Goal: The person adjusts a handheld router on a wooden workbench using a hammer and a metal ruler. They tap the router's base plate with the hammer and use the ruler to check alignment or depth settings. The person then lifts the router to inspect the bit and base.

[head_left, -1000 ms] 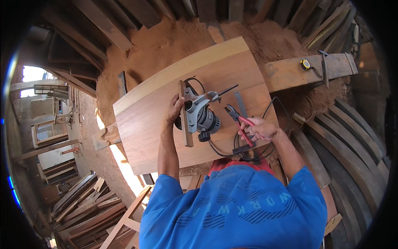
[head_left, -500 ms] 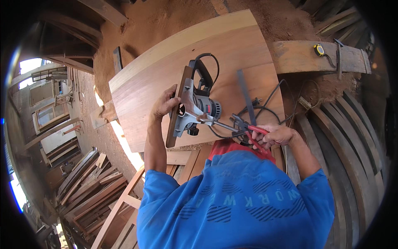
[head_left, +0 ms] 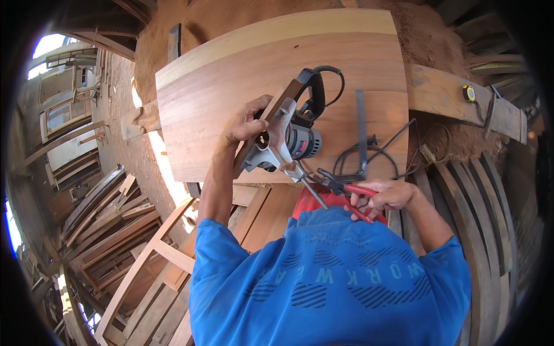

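Tilted over the wooden panel (head_left: 231, 86) is a router (head_left: 303, 143) with a grey motor, black handle and pale metal base. A narrow wooden strip (head_left: 284, 98) runs along the base. My left hand (head_left: 247, 120) is closed on the strip and base edge. From the router's near end a thin metal rod (head_left: 314, 193) points toward my body. My right hand (head_left: 388, 195) holds pliers (head_left: 359, 190) by their spread red handles. Their dark jaws lie beside the rod; whether they grip anything, I cannot tell.
A metal square (head_left: 362, 121) and a coiled black cord (head_left: 381, 151) lie on the panel's right part. Right of it, a yellow tape measure (head_left: 468, 93) rests on a thick plank (head_left: 434, 92). Curved boards (head_left: 461, 207) stand at right; stacked lumber (head_left: 109, 225) lies at left.
The view has turned, so the panel appears rotated clockwise. The router has swung clockwise too, its rod now pointing more toward my body. Both hands keep their holds.
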A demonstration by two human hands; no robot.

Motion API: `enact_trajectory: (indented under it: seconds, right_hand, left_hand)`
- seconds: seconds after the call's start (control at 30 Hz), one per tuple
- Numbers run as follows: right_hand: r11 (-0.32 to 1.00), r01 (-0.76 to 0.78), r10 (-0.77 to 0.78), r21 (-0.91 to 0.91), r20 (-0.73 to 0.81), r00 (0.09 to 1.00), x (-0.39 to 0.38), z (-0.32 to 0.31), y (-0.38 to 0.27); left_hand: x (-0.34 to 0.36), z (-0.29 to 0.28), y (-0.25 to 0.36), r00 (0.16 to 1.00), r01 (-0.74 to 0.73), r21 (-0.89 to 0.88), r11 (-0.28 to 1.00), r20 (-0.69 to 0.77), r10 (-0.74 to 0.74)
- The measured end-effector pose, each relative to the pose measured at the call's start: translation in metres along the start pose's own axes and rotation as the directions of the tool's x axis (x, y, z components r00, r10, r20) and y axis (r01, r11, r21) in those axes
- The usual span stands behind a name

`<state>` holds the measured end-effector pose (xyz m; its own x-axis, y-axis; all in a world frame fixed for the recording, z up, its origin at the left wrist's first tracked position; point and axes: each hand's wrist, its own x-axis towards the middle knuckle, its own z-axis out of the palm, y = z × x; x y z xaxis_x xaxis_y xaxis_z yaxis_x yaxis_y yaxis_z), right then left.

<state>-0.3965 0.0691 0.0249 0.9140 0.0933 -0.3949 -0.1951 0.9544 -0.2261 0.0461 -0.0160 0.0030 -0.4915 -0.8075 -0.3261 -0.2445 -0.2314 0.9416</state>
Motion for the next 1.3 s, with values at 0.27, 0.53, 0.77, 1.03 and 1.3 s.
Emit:
enact_trajectory:
  seconds: [0.27,0.53,0.77,1.03,1.3]
  right_hand:
    - [0.998,-0.060,0.059,0.015,0.083,0.995,0.019,-0.009,-0.002]
    - [0.996,-0.086,0.082,0.021,0.155,0.984,0.036,-0.022,0.002]
    - [0.993,-0.101,0.108,-0.060,0.142,0.984,0.047,-0.020,0.016]
    - [0.988,-0.012,0.028,-0.153,0.102,0.994,0.051,-0.002,0.031]
    - [0.989,0.057,-0.042,-0.139,0.108,0.993,0.055,0.006,0.044]
  left_hand:
    - [0.001,0.008,0.009,0.996,-0.090,0.030,0.995,0.032,0.089]
    - [0.009,0.011,0.003,0.979,-0.185,0.103,0.977,0.105,0.175]
    - [0.019,0.026,0.023,0.982,-0.169,0.229,0.959,0.121,0.145]
    - [0.024,0.034,0.032,0.972,-0.221,0.281,0.934,0.143,0.187]
    - [0.028,0.034,0.037,0.972,-0.187,0.292,0.938,0.191,0.134]
